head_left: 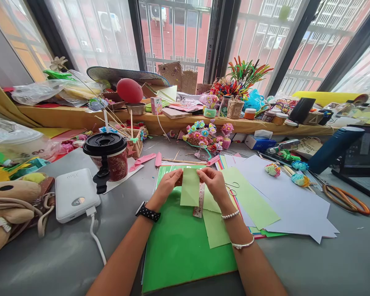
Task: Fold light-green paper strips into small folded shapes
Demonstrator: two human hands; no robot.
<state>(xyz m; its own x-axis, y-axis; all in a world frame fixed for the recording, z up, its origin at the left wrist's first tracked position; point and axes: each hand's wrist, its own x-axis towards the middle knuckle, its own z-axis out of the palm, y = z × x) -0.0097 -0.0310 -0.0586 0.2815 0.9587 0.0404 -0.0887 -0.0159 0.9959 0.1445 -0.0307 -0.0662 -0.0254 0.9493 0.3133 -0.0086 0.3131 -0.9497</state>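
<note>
A light green strip of paper [190, 190] is held up between both hands over a green folder [179, 246]. My left hand [169, 186] pinches its upper left edge, and my right hand [212, 183] pinches the upper right edge. Beneath the strip lies a ruler [198, 211], partly covered by it. More light green paper pieces [216, 230] rest on the folder under my right hand. Scissors [232, 188] lie just right of that hand, on a large light green sheet [255, 205]; their blades cannot be made out.
White paper sheets [296, 201] spread to the right, with orange-handled pliers-like tool [347, 199] beyond. On the left stand a lidded cup [111, 158] with a straw and a white power bank [77, 195] with its cable. Pipe-cleaner flowers [200, 135] stand behind the folder, below a crowded sill.
</note>
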